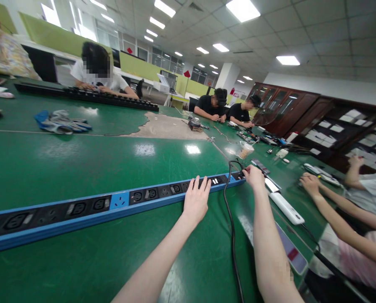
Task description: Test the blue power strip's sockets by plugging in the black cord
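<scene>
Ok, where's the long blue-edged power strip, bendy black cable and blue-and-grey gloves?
Long blue-edged power strip point(120, 201), head view: a blue socket.
Bendy black cable point(232, 235), head view: middle stretch.
Blue-and-grey gloves point(61, 123), head view: pile's middle.

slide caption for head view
Left hand on blue power strip, right hand at its far end, black cable crossing it.

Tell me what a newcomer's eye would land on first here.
Probably the long blue-and-black power strip, running across the green table from the left edge. The left hand lies on it, and the right hand is at its far end, near a black cable. Blue-and-grey gloves lie farther back, at left.
</scene>
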Tool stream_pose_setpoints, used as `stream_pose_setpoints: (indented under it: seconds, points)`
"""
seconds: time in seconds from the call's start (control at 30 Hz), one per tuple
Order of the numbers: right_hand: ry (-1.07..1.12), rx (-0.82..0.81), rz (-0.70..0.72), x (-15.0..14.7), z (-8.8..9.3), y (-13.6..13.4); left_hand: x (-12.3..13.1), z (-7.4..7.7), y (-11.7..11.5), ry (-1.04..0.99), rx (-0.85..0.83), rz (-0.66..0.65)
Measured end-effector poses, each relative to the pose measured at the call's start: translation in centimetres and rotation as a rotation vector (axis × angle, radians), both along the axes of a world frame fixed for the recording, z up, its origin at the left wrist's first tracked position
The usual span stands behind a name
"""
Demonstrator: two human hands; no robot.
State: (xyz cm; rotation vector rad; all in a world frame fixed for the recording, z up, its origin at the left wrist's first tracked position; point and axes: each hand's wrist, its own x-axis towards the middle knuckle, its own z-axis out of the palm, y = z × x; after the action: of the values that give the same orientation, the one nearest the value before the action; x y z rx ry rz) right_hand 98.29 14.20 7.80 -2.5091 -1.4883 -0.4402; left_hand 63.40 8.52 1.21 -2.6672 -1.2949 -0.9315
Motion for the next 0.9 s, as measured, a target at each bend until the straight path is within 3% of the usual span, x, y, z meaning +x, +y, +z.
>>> stream_pose_setpoints:
  seconds: [0.6, 0.9]
  points:
    - [-0.034, -0.003, 0.031, 0.2, -0.3, 0.4, 0.1, 0.0, 0.0, 0.005, 0.003, 0.004]
    - [0.004, 0.023, 0.13, 1.5, -0.7, 0.3, 0.1, 0.1, 0.0, 0.026, -0.006, 0.011]
